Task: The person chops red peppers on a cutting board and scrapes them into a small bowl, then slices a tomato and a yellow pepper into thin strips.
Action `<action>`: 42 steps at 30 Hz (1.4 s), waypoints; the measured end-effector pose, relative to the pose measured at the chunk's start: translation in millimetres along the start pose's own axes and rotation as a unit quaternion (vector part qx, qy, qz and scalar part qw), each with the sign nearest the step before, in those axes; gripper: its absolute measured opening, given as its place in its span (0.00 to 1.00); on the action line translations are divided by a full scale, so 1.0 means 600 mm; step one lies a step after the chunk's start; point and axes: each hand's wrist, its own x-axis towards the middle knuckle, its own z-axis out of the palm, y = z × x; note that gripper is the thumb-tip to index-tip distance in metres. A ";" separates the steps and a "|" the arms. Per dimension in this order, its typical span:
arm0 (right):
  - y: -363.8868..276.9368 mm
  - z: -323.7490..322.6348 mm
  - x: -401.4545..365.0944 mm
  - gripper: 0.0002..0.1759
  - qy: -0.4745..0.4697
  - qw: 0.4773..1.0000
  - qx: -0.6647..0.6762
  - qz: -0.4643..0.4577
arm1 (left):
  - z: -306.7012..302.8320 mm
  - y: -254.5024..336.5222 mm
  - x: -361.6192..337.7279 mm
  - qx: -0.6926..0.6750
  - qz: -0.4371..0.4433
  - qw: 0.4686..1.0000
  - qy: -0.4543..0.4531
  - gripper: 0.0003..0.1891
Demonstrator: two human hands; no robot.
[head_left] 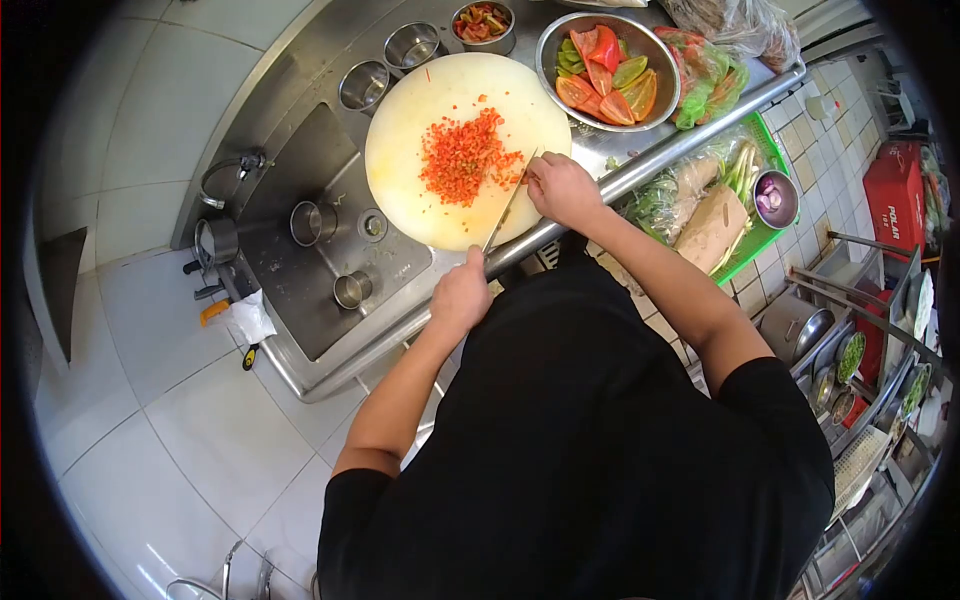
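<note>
A knife (508, 208) slants over the lower right part of the round white cutting board (400, 190). My left hand (462, 292) is closed round its lower end at the board's near edge. At the upper end of the blade, the curled fingers of my right hand (562, 190) pinch the knife near its tip. Finely diced red pepper (460, 160) lies in a loose heap on the board, left of the blade, with a few bits close to it.
Behind the board are metal cups (412, 45) and a bowl of pepper pieces (607, 72). A sink (310, 230) lies to the left. Bagged vegetables (700, 75) sit at the back right. A green crate (768, 150) with vegetables and a small onion bowl (775, 198) is at the right.
</note>
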 end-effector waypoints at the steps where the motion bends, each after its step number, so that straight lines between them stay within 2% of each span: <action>1: -0.002 0.001 0.002 0.10 -0.002 1.000 -0.010 0.013 | -0.003 0.002 0.012 0.001 0.000 1.000 0.000 0.12; 3: -0.009 -0.001 -0.003 0.09 -0.007 0.999 -0.021 0.025 | -0.019 0.015 0.038 0.003 0.024 1.000 0.015 0.12; 6: -0.013 -0.010 0.000 0.08 0.018 0.999 0.000 0.035 | -0.052 0.021 0.014 -0.004 0.030 1.000 0.001 0.12; 10: -0.005 -0.002 -0.006 0.09 0.002 0.999 -0.025 0.023 | -0.012 0.003 0.002 0.023 0.010 0.999 -0.029 0.10; 11: -0.005 -0.001 -0.006 0.09 0.000 0.999 -0.021 0.028 | 0.001 -0.002 0.015 0.010 0.021 1.000 -0.005 0.10; 12: -0.006 -0.001 -0.006 0.09 0.000 0.999 -0.019 0.033 | -0.001 0.002 0.024 -0.003 0.033 0.999 0.020 0.11; 16: -0.004 0.000 -0.012 0.07 0.033 0.998 -0.003 0.049 | -0.033 0.006 0.026 -0.005 0.056 0.998 0.029 0.11; 18: -0.001 0.001 -0.017 0.07 0.027 0.998 -0.010 0.054 | -0.038 0.004 -0.002 0.000 0.052 0.999 -0.006 0.11; 20: 0.001 -0.001 -0.020 0.06 0.019 0.999 -0.009 0.042 | 0.001 -0.006 0.014 -0.014 0.049 0.999 -0.001 0.11; 23: 0.000 -0.006 -0.019 0.08 0.014 0.998 0.011 0.054 | -0.011 -0.009 0.040 -0.014 0.059 0.998 0.016 0.11; 25: -0.001 -0.017 -0.012 0.07 0.005 0.994 0.081 0.079 | -0.028 -0.016 0.059 0.014 0.061 0.998 0.017 0.11; 26: -0.005 -0.023 -0.012 0.06 0.023 0.983 0.127 0.134 | -0.035 -0.025 0.060 0.012 0.059 0.998 0.026 0.11; 28: -0.017 -0.028 -0.006 0.10 0.166 0.984 0.059 0.033 | -0.059 -0.036 0.054 0.028 0.052 0.990 0.126 0.13; 29: -0.023 -0.027 0.001 0.24 0.149 0.988 0.043 -0.015 | -0.071 -0.040 0.052 0.016 0.052 0.990 0.134 0.15; 30: -0.048 -0.025 0.012 0.24 0.149 0.988 0.047 -0.022 | -0.070 -0.048 0.060 0.018 0.047 0.989 0.139 0.15; 32: -0.113 -0.008 0.038 0.38 0.081 0.982 -0.022 -0.169 | -0.062 -0.062 0.084 -0.044 0.076 0.967 0.238 0.15; 33: -0.132 0.006 0.048 0.38 0.085 0.981 -0.024 -0.172 | -0.064 -0.058 0.087 -0.069 0.078 0.962 0.251 0.14; 35: -0.152 0.034 0.064 0.45 -0.059 0.972 -0.140 -0.177 | -0.072 -0.070 0.083 -0.064 0.073 0.963 0.253 0.14; 36: -0.150 0.037 0.069 0.45 -0.055 0.971 -0.144 -0.181 | -0.078 -0.081 0.078 -0.060 0.063 0.964 0.250 0.14; 37: -0.143 0.036 0.076 0.46 -0.052 0.976 -0.158 -0.137 | -0.088 -0.099 0.066 -0.061 0.063 0.962 0.257 0.14; 39: -0.124 0.024 0.080 0.47 -0.068 0.977 -0.191 -0.061 | -0.111 -0.147 0.029 -0.034 0.014 0.976 0.213 0.16; 40: -0.110 0.013 0.082 0.47 -0.066 0.977 -0.194 -0.064 | -0.126 -0.171 0.010 -0.036 0.015 0.975 0.217 0.16; 42: -0.081 -0.010 0.075 0.48 -0.077 0.970 -0.228 0.027 | -0.155 -0.215 -0.019 -0.013 -0.007 0.987 0.161 0.19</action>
